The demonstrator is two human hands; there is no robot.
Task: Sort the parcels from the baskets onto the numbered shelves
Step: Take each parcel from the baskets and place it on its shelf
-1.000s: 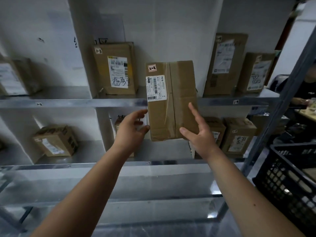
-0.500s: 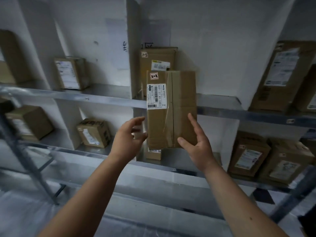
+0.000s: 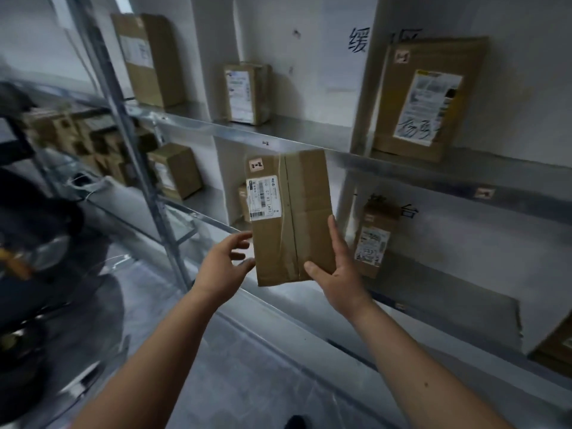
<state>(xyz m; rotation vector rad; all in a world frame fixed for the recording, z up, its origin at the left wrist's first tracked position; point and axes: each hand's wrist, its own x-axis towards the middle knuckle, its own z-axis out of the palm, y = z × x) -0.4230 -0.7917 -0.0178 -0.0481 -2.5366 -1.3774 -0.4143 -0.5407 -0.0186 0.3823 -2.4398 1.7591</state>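
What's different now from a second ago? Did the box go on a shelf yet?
Not yet. The view swung left along the shelves, so the parcel with the yellow-edged label slid to the right. Both hands, left hand and right hand, still hold the 2-2 box upright, unshelved.

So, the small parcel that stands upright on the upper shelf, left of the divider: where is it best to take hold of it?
Grip the small parcel by its two narrow vertical sides, coming straight from the open front of the upper shelf. It stands upright and alone, its label facing out, with free shelf on both sides for the fingers. This is a judgement; its back is hidden.
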